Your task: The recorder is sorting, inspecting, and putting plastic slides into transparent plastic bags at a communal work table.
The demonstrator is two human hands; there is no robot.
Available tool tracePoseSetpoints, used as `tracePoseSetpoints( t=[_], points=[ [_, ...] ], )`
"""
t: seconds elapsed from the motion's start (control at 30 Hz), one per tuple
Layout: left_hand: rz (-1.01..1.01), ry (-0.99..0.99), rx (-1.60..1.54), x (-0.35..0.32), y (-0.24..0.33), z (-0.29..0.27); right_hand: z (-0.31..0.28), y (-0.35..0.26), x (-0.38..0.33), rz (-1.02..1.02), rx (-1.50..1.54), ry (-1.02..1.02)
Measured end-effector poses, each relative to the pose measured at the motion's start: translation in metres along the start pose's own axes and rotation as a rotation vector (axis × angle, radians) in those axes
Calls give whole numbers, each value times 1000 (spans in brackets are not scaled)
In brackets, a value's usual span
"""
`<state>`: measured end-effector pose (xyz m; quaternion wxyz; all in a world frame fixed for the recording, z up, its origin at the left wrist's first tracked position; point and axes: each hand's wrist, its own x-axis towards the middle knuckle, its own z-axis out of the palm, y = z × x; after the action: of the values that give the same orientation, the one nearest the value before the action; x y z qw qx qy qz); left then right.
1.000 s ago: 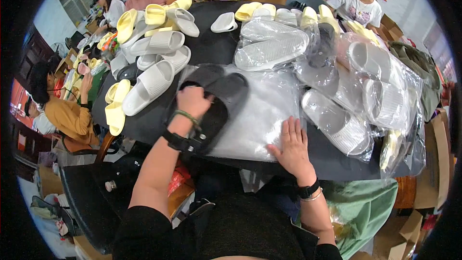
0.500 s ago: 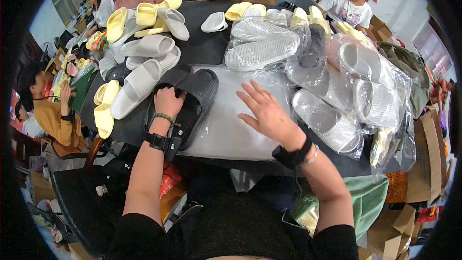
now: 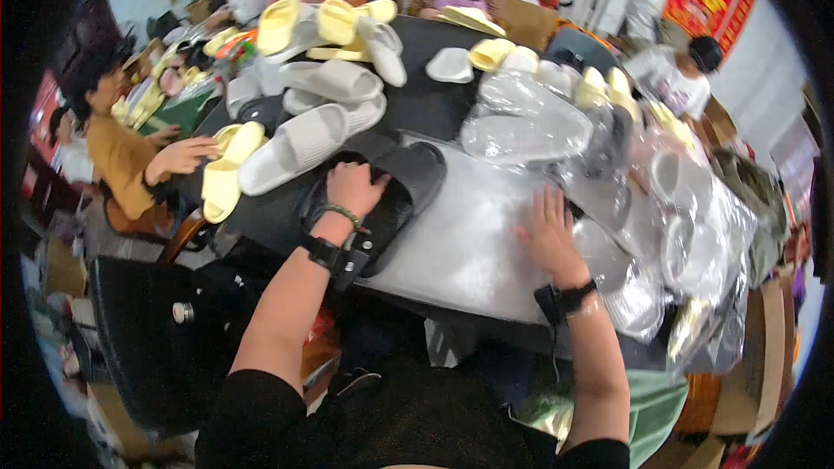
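My left hand is closed on a black slipper, one of a pair lying on the dark table; its fingertips are partly hidden inside the slipper. Flat beside the pair lies a stack of clear plastic bags. My right hand is open, its fingers stretched out over the right side of this stack, holding nothing. Whether the palm presses on the plastic I cannot tell. Just to its right sit grey slippers in clear bags.
Grey slippers and yellow slippers cover the table's left side; a co-worker's hand touches a yellow one. More bagged slippers heap up behind and right. Other people sit around. A black chair stands at the near left.
The view has swung left. My right hand has moved right and down towards the bag stack's right side. A co-worker's hand has reached the yellow slippers. My left hand stays on the black slipper.
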<state>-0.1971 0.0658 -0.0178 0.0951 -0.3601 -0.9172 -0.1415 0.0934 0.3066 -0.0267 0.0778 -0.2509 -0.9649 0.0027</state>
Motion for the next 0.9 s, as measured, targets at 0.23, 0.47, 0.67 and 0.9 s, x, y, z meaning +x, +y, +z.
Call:
tracePoseSetpoints(
  t=[0.23, 0.47, 0.67, 0.9],
  points=[
    [-9, 60, -4, -5, -11, 3, -23, -65, -81, -190, 110, -205],
    [209, -35, -58, -6, -15, -56, -6, -65, -94, -178, 128, -39],
    [252, 171, 197, 58, -52, -167, -4, -66, -94, -158, 101, -54],
    [-262, 161, 181, 130, -167, -142, 6, -65, -90, -164, 127, -9]
  ],
)
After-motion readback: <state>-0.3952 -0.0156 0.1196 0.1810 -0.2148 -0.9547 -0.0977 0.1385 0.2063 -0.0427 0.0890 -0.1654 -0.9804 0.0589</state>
